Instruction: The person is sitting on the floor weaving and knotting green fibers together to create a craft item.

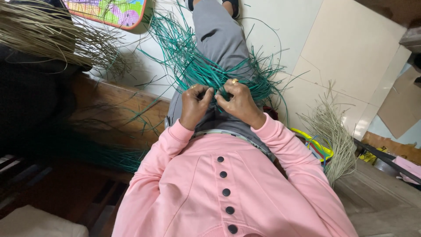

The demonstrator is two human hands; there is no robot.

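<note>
Both hands are together on my lap, on the grey trousers (219,35), in the thick of the green strands (193,61). My left hand (194,107) is curled, thumb and fingers pressed together on a few strands. My right hand (239,104) is bent the same way, fingertips meeting the left's and pinching strands at the same spot. The rest of the bundle fans away from that spot over my knee and off to both sides, some of it trailing down over the wooden edge (118,103) on my left. As I judge it, I am at the fiddly part, working a few strands against each other between my fingertips. A next move would call for a steady pinch with one hand while the other frees a single strand from the tangle. What exactly sits between my fingertips I cannot make out, as my knuckles and the loose strands cover it. My pink top (228,188) hides the near side of my lap. Pale dried straw (335,136) lies to my right beside a yellow and green bag (316,147), mostly hidden, and more straw (39,30) hangs at the upper left, cut off by the frame.
</note>
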